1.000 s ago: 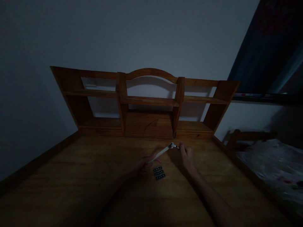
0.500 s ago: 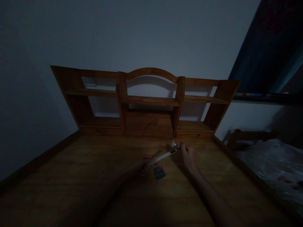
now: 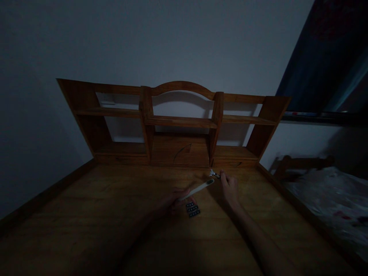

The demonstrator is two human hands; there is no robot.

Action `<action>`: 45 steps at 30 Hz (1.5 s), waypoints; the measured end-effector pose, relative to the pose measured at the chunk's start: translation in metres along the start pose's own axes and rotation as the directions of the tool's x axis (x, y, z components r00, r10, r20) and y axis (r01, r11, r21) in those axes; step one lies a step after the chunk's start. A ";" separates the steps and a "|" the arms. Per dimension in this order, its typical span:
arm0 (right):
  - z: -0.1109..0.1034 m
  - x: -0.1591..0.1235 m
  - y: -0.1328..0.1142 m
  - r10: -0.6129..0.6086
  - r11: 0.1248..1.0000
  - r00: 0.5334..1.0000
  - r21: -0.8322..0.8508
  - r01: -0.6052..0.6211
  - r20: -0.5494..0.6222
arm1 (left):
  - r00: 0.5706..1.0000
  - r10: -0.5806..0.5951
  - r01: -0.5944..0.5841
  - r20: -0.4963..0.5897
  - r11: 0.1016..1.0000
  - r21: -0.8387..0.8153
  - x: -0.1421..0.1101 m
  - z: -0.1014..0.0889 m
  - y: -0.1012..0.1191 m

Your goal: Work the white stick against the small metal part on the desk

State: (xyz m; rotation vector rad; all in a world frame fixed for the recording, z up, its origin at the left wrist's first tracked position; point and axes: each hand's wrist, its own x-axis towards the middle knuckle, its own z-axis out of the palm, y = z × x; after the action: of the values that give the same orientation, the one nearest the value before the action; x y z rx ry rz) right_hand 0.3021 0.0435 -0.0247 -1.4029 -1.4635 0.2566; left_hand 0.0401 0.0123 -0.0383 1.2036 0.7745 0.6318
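Observation:
My left hand (image 3: 175, 197) is closed round the near end of a long, flat, whitish stick (image 3: 198, 189) with a dark patch near its far tip. The stick slants up to the right above the wooden desk. My right hand (image 3: 229, 188) grips the dark handle of what looks like a razor (image 3: 213, 174), its silver head pointing left. That head is just above the stick's dark tip; dim light hides whether they touch. Below the stick, several small black pieces with pale marks (image 3: 193, 210) lie in a stack of rows on the desk, close to my left fingers.
A wooden desk (image 3: 138, 237) with raised side edges spreads under both hands. Along its back stands a wooden shelf unit (image 3: 181, 122) against the wall. Beyond the right edge are a wooden rail (image 3: 304, 163) and crumpled clear plastic (image 3: 327, 195). A dark curtain (image 3: 304, 61) hangs upper right.
The razor's head has tilted up a little, and the stick's tip has shifted slightly up. Both hands keep their holds. The view has moved very slightly.

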 end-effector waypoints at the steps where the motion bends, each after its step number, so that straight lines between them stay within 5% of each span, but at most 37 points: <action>1: -0.001 0.000 0.000 0.004 1.000 1.000 0.002 -0.004 -0.004 | 1.000 0.007 -0.007 -0.019 1.000 -0.013 0.001 -0.001 -0.001; 21: 0.005 -0.006 -0.002 -0.110 0.994 0.993 0.004 0.110 0.031 | 1.000 -0.014 0.013 -0.014 0.999 -0.032 0.001 -0.003 0.000; 27: 0.000 -0.002 0.000 -0.034 0.999 0.999 -0.016 0.033 -0.029 | 1.000 -0.022 0.022 -0.006 1.000 -0.022 0.001 -0.002 0.001; 34: 0.005 -0.008 -0.004 -0.107 0.994 0.992 0.010 0.107 0.065 | 0.999 -0.038 0.038 -0.032 0.999 -0.009 -0.001 0.000 0.006; 39: 0.001 -0.004 -0.003 -0.029 0.999 1.000 -0.030 0.029 -0.009 | 1.000 -0.015 0.015 -0.001 1.000 -0.014 0.000 -0.001 0.003; 45: 0.004 -0.008 -0.005 -0.102 0.995 0.993 -0.011 0.103 0.059 | 1.000 -0.004 0.004 -0.019 1.000 -0.021 0.001 -0.001 0.004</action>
State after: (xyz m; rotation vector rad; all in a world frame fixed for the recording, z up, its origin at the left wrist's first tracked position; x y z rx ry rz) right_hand 0.2943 0.0374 -0.0272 -1.3368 -1.5828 0.2246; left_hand 0.0397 0.0143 -0.0350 1.1783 0.7846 0.6471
